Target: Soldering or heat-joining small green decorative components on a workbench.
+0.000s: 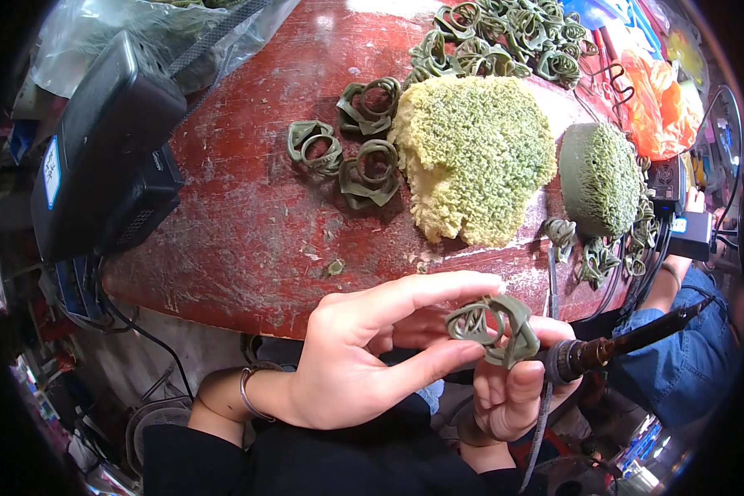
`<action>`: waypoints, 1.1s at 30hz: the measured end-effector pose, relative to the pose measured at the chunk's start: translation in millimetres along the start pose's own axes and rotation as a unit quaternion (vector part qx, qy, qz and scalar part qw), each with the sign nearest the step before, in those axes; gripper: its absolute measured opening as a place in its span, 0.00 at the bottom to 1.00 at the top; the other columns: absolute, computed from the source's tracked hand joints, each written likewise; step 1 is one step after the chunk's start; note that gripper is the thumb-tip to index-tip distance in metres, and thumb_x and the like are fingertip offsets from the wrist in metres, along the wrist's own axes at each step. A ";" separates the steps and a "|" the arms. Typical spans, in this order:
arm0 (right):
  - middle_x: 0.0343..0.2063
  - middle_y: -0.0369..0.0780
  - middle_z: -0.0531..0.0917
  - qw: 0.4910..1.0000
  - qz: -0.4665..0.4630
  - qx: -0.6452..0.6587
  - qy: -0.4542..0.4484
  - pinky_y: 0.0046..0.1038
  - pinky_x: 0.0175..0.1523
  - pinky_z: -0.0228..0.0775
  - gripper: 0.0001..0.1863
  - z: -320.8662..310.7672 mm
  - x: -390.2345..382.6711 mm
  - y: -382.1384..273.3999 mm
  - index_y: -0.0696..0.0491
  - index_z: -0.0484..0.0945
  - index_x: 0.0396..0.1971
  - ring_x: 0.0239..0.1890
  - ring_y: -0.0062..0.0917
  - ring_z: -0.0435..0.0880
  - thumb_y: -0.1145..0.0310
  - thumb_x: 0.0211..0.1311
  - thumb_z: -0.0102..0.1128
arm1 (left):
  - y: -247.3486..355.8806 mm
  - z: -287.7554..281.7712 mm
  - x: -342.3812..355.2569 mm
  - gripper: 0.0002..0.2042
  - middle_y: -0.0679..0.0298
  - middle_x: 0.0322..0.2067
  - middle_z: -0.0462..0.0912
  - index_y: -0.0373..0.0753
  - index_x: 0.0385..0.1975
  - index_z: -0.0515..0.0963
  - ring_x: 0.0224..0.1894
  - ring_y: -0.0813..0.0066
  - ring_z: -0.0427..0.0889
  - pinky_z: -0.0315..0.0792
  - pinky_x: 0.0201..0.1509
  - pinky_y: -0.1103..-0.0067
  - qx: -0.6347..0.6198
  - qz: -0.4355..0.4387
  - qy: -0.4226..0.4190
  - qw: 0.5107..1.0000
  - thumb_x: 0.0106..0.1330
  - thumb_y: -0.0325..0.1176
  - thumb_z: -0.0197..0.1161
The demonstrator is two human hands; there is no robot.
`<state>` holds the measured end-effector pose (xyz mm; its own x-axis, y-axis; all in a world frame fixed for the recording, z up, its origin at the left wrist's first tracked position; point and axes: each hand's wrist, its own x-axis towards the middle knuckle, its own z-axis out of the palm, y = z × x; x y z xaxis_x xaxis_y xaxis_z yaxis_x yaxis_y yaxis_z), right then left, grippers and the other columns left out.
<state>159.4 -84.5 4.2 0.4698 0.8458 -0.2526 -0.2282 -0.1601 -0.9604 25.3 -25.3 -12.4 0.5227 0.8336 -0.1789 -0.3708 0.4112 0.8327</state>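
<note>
My left hand (364,351) pinches a dull green curled piece (512,331) between thumb and fingers, just off the near edge of the table. This piece has looped, petal-like strips and looks like part of an artificial plant. Close against it, my right hand (512,393) grips a soldering iron (583,357) by its handle, and the thumb and fingertips are at the piece's lower right side. The iron's dark, scorched tip points right, away from the piece. A braided grey cord (543,422) hangs down by my right hand.
On the worn red table (240,248) lie a yellow-green textured foam block (475,157), a round green foam block (599,178), three curled pieces (370,174) and a far heap (504,41). A black device (107,149) stands left; a person in denim (678,355) sits right.
</note>
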 end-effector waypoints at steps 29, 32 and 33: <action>0.06 0.30 0.59 0.990 -0.094 0.024 -0.101 0.13 0.11 0.41 0.15 9.5 13.2 3.3 0.65 0.66 0.31 0.07 0.10 0.55 0.64 0.63 0.49 | 15.0 -16.5 3.1 0.23 0.42 0.46 0.69 0.27 0.47 0.64 0.44 0.56 0.75 0.76 0.39 0.72 -0.237 -0.106 -0.004 0.966 0.49 0.31 0.55; 0.07 0.30 0.59 0.992 -0.099 0.020 -0.076 0.13 0.11 0.41 0.15 11.1 13.8 5.3 0.65 0.67 0.30 0.07 0.10 0.54 0.65 0.63 0.49 | 13.6 -27.4 3.7 0.18 0.47 0.36 0.71 0.25 0.39 0.69 0.30 0.65 0.74 0.73 0.23 0.80 -0.218 -0.053 -0.020 0.974 0.50 0.32 0.52; 0.07 0.30 0.59 0.992 -0.099 0.019 -0.079 0.13 0.11 0.41 0.15 11.9 13.9 4.9 0.65 0.67 0.30 0.07 0.10 0.54 0.65 0.63 0.49 | 19.6 -25.2 4.1 0.11 0.52 0.28 0.73 0.26 0.32 0.73 0.26 0.71 0.73 0.67 0.18 0.85 -0.179 -0.043 0.008 0.983 0.51 0.27 0.53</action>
<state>154.7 -67.5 -2.6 0.3705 0.9281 -0.0358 -0.1777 0.0330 -0.9835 0.9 -4.6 -10.0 0.5526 0.7944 -0.2519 -0.5736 0.5819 0.5765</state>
